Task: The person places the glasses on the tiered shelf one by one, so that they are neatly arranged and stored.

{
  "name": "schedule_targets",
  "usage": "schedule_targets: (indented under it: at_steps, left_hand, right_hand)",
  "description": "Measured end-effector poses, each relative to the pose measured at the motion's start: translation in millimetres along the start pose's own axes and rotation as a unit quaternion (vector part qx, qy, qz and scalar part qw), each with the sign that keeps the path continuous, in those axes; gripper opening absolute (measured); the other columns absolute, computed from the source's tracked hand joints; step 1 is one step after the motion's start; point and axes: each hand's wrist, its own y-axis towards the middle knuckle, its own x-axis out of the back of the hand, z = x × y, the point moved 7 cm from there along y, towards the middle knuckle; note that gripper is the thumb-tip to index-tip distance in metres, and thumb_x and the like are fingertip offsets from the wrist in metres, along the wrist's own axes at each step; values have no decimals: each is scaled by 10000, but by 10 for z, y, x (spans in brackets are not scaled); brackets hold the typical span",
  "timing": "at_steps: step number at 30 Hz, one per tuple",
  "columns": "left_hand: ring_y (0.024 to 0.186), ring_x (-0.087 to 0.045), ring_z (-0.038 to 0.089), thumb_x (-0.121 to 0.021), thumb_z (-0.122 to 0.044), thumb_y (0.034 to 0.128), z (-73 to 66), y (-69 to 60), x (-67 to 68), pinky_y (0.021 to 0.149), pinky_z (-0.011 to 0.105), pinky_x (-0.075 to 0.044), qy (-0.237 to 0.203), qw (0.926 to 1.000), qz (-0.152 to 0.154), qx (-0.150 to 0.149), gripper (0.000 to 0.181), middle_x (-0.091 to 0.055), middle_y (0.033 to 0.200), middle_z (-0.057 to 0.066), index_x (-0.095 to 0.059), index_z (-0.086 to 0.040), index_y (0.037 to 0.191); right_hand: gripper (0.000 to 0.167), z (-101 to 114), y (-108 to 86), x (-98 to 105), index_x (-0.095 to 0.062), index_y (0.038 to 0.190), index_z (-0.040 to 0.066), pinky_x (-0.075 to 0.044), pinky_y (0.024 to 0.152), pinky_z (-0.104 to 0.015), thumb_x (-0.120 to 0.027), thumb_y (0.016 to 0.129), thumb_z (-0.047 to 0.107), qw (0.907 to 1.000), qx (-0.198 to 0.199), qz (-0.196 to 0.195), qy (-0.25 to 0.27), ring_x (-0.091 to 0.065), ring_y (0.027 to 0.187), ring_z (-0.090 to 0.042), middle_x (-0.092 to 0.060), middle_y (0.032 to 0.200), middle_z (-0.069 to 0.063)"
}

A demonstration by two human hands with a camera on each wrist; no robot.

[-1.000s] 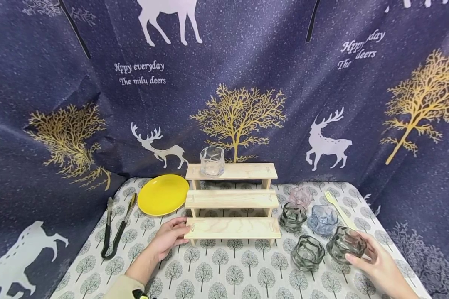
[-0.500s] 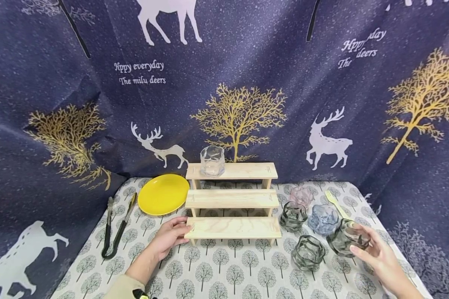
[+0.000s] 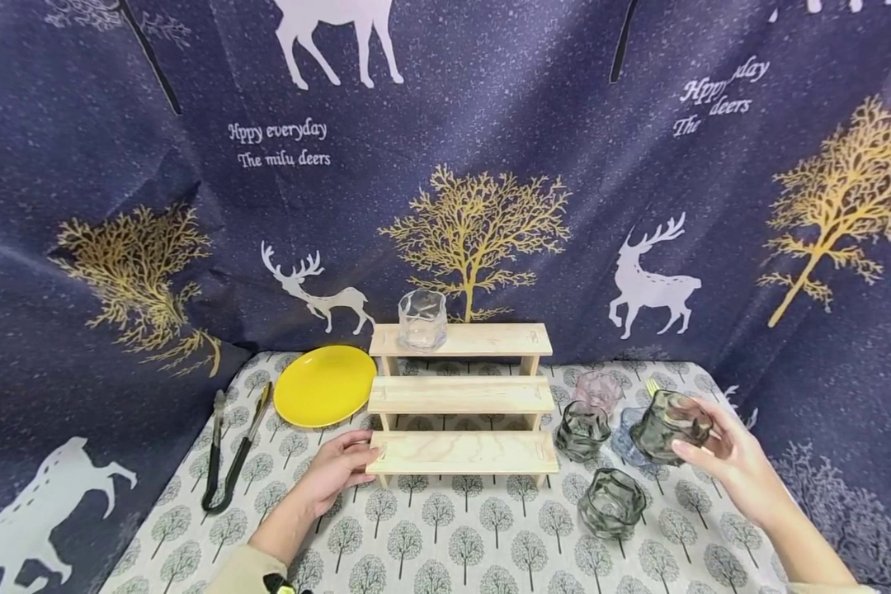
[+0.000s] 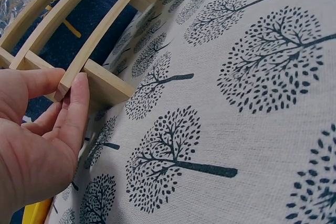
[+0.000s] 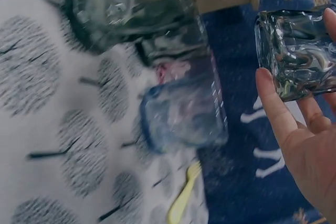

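My left hand [image 3: 339, 464] pinches the left end of the lowest step of a three-tier wooden stand [image 3: 460, 452]; the left wrist view shows thumb and fingers [image 4: 79, 100] on either side of the board. With its fingers round the side, my right hand [image 3: 735, 450] holds a grey glass cup [image 3: 668, 425] above the table, partly in front of a blue glass cup [image 3: 627, 437]. Two more grey glass cups, one nearer [image 3: 612, 503] and one farther [image 3: 582, 431], stand right of the stand, with a pink glass cup [image 3: 597, 389] behind. On the top step sits a clear glass cup [image 3: 421, 320].
A yellow plate [image 3: 325, 386] lies left of the stand, and black-handled tongs [image 3: 230, 462] lie beside it. The yellow fork [image 5: 184, 195] is mostly hidden in the head view. A dark blue deer-print cloth [image 3: 460, 124] hangs behind the table.
My right hand has lifted the grey glass cup off the table and moved it up and slightly left, covering part of the blue cup. The left hand has stayed on the stand.
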Motion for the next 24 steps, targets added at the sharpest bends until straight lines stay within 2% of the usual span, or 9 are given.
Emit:
schedule_targets:
  at_steps: [10,14,19,24]
  left_hand:
    - [950,-692,238,-704,-109,986,8,2,18,804,328,-633,39,10000,-33,8,579,-616,1258,204,-443,80,1468]
    - [950,-693,240,-704,-105,985,5,6,17,808,330,-634,27,10000,-16,-11,573,-619,1254,209,-447,81,1462]
    - [953,-692,239,-699,-99,987,8,4,24,809,325,-633,33,10000,-41,-14,564,-620,1246,208,-449,84,1457]
    - [967,-692,241,-702,-110,986,2,2,12,810,323,-632,43,10000,-26,-26,567,-617,1247,209,-452,80,1458]
  right_hand:
    - [607,212,523,-294,-434,1499,-10,-486,912,-112,-698,953,-33,9993,-115,246,-260,-569,1134,-34,-588,1305,18]
    - [619,277,749,-426,-427,1508,18,-521,900,-140,-722,964,42,9987,-248,367,-256,-593,1135,-16,-574,1334,-57]
    - [635,355,1025,-630,-427,1512,11,-515,928,-143,-742,968,104,9982,-324,475,-156,-594,1161,-64,-560,1361,-180]
    - [656,403,1226,-811,-435,1519,39,-528,906,-160,-762,967,177,9969,-492,574,-235,-591,1167,-123,-557,1372,-191]
